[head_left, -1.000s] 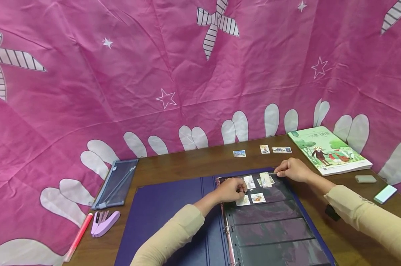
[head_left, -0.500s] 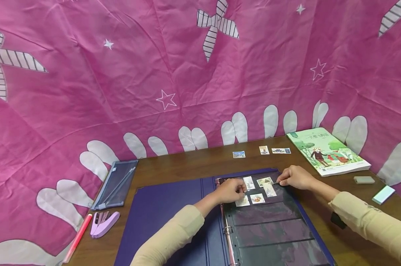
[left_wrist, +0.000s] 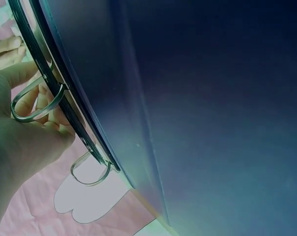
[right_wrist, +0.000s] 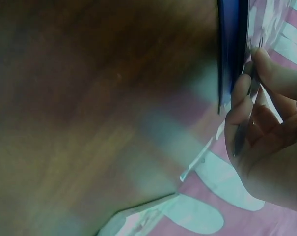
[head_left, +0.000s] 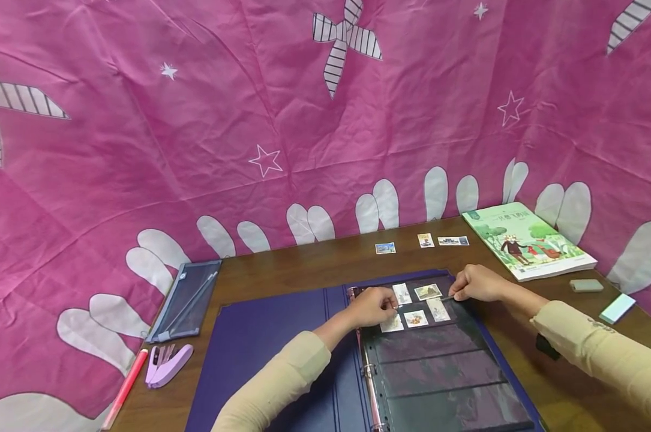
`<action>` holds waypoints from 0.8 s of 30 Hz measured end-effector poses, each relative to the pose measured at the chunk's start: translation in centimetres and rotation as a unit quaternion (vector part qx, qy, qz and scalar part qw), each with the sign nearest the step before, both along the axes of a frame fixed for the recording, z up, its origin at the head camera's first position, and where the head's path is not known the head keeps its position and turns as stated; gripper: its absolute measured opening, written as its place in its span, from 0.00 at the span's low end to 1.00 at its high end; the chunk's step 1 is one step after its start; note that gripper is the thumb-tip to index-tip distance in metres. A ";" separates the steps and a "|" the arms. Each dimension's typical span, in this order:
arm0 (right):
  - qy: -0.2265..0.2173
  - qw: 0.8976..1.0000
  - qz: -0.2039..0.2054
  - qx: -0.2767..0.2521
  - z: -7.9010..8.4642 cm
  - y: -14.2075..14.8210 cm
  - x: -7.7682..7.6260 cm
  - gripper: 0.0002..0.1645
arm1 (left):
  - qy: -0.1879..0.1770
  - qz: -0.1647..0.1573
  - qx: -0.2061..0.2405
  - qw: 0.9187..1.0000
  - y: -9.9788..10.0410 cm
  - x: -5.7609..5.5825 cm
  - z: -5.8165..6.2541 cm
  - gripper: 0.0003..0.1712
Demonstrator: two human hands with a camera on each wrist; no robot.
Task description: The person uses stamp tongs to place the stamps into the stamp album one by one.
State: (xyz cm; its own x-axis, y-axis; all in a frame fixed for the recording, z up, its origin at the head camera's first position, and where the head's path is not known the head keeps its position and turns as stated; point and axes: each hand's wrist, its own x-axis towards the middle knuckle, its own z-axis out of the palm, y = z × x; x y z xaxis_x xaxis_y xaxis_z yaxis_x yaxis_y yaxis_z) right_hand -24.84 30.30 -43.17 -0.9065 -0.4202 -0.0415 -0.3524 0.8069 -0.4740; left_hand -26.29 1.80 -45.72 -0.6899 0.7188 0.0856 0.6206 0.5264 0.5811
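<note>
A stamp album (head_left: pixel 282 342) lies open, its black pocket page (head_left: pixel 433 372) on the right side. My left hand (head_left: pixel 372 307) pinches the clear pocket edge of the second row by the rings; its fingertips are partly hidden. My right hand (head_left: pixel 479 283) holds tweezers (right_wrist: pixel 240 140) at the page's outer edge, their tips toward a pale stamp (head_left: pixel 438 309). That stamp leans slightly in the second row, right of a stamp with an orange picture (head_left: pixel 415 318) and a stamp (head_left: pixel 392 324) partly under my left hand. Two stamps, one pale (head_left: pixel 402 294) and one yellowish (head_left: pixel 428 292), sit in the top row.
Three loose stamps, among them a blue one (head_left: pixel 386 248), lie behind the album. A green book (head_left: pixel 527 240), an eraser (head_left: pixel 587 285) and a pale block (head_left: pixel 618 308) are at right. A mesh pouch (head_left: pixel 187 300), purple stapler (head_left: pixel 168 365) and red pen (head_left: pixel 125 390) are at left.
The pale stamp has moved down from over the yellowish stamp into the second row. My right hand with the tweezers has shifted slightly toward me; my left hand has stayed nearly still.
</note>
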 end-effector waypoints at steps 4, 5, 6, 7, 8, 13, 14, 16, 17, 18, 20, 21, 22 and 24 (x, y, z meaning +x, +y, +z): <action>-0.013 0.999 0.031 -0.001 0.6 0.2 -0.9 0.04 | 0.000 -0.002 -0.003 1.000 0.0 -0.2 0.2 0.02; -0.019 0.999 0.037 -0.004 0.8 0.2 -1.2 0.04 | 0.001 -0.004 -0.002 1.000 0.0 -0.3 0.3 0.02; -0.023 0.999 0.042 -0.004 0.9 0.3 -1.5 0.05 | 0.004 -0.006 -0.001 1.000 0.0 -0.5 0.4 0.02; -0.028 0.999 0.047 -0.004 1.1 0.4 -1.7 0.05 | 0.006 -0.008 0.002 1.000 0.1 -0.6 0.5 0.02; -0.034 0.998 0.050 -0.005 1.3 0.5 -1.9 0.05 | 0.007 -0.010 0.005 1.000 0.1 -0.6 0.5 0.02; -0.082 0.994 0.070 -0.023 1.7 0.4 -2.7 0.05 | 0.000 -0.010 0.000 1.000 -0.1 -0.6 0.5 0.03; -0.090 0.993 0.075 -0.026 1.6 0.4 -2.8 0.05 | -0.005 -0.010 -0.003 1.000 -0.2 -0.6 0.5 0.03; -0.098 0.991 0.087 -0.028 1.5 0.3 -3.0 0.04 | -0.008 -0.010 -0.004 1.000 -0.2 -0.5 0.4 0.03; -0.096 0.991 0.094 -0.026 1.5 0.3 -3.0 0.04 | -0.009 -0.009 -0.004 1.000 -0.2 -0.4 0.4 0.02; -0.094 0.990 0.099 -0.026 1.4 0.3 -3.0 0.04 | -0.008 -0.009 -0.003 1.000 -0.2 -0.3 0.3 0.02; -0.094 0.989 0.107 -0.029 1.3 0.4 -3.0 0.04 | -0.001 -0.008 -0.002 1.000 -0.1 -0.3 0.2 0.02; -0.092 0.989 0.110 -0.031 1.2 0.4 -3.0 0.04 | 0.003 -0.007 -0.001 1.000 -0.1 -0.2 0.2 0.02; -0.090 0.989 0.116 -0.034 1.1 0.4 -2.9 0.04 | 0.007 -0.006 -0.004 1.000 -0.1 -0.1 0.1 0.02; -0.092 0.987 0.125 -0.047 0.8 0.5 -2.8 0.04 | 0.010 -0.005 -0.010 1.000 -0.1 0.0 0.0 0.02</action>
State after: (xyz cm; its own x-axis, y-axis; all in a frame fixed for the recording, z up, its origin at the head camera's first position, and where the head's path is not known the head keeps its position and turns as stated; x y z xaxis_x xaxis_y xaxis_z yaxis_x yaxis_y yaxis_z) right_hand -27.61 30.81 -42.38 -0.7547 -0.6396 -0.1462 -0.4353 0.6548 -0.6178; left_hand -26.26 1.70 -45.75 -0.6803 0.7280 0.0847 0.6375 0.5307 0.5585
